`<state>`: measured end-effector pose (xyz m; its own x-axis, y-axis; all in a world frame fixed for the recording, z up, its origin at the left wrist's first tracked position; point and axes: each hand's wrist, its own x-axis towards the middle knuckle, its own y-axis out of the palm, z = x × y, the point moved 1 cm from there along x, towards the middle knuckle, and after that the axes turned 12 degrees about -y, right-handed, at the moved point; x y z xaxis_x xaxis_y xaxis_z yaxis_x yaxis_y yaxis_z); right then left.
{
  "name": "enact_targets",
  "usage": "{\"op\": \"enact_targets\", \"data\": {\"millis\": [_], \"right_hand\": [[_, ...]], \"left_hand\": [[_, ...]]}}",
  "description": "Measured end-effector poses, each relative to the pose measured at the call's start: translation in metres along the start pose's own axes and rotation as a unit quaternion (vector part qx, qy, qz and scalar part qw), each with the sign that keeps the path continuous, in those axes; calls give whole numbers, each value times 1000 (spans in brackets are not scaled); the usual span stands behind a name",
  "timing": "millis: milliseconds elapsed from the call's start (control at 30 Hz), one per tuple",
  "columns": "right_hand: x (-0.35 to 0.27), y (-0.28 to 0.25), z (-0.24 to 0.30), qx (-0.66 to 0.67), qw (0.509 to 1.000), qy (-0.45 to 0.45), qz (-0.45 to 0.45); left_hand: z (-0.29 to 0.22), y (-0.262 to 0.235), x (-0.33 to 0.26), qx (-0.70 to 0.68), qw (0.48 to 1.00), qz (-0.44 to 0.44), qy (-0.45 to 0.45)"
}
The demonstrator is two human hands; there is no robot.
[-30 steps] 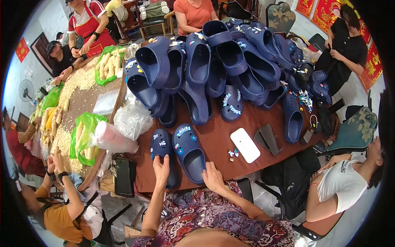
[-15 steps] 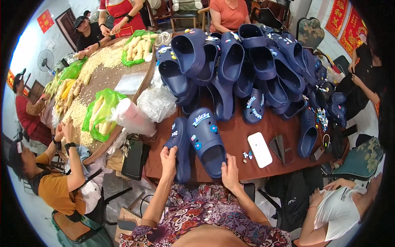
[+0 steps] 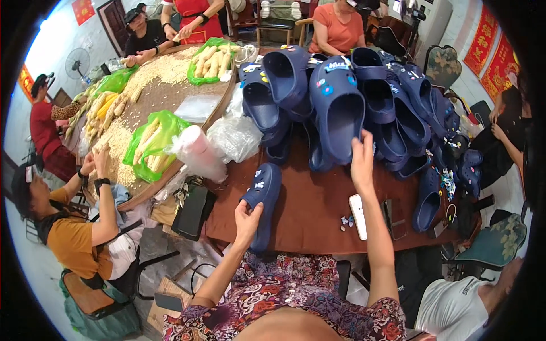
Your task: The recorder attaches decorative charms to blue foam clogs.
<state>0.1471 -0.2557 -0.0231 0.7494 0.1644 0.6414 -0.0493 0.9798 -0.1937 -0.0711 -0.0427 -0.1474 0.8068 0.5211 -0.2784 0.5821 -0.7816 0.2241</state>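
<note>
My right hand grips a navy clog by its heel end, and this clog is raised against the front of a tall heap of similar clogs. Its toe points away from me and carries a light-blue nameplate charm and flower charms. On the table's near side, my left hand has its thumb and fingers closed on another navy clog, tilted on its side, with small white charms on top. A few tiny loose charms lie by a white phone-shaped object, partly covered by my right forearm.
A red-brown cloth table is before me. To its left are a dark phone, a wrapped pink roll, plastic bags and a broad round tray of pale kernels and corn. Several people sit or stand around.
My right hand has carried its clog forward and up from the near edge to the heap. The left hand keeps its clog on the table, and the view has shifted a little.
</note>
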Motion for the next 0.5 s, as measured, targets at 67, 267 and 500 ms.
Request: {"op": "enact_targets", "data": {"millis": [67,267,500], "right_hand": [[26,9,-7,-1,1000,2,-17],[118,36,-48,-13,999,32,-34],[171,56,-54,164,950,266,6]], "left_hand": [[-2,1,-3,-2,1000,-5,0],[-3,-5,-8,67,996,-46,38],[-4,-3,-15,215,952,-128,176]]}}
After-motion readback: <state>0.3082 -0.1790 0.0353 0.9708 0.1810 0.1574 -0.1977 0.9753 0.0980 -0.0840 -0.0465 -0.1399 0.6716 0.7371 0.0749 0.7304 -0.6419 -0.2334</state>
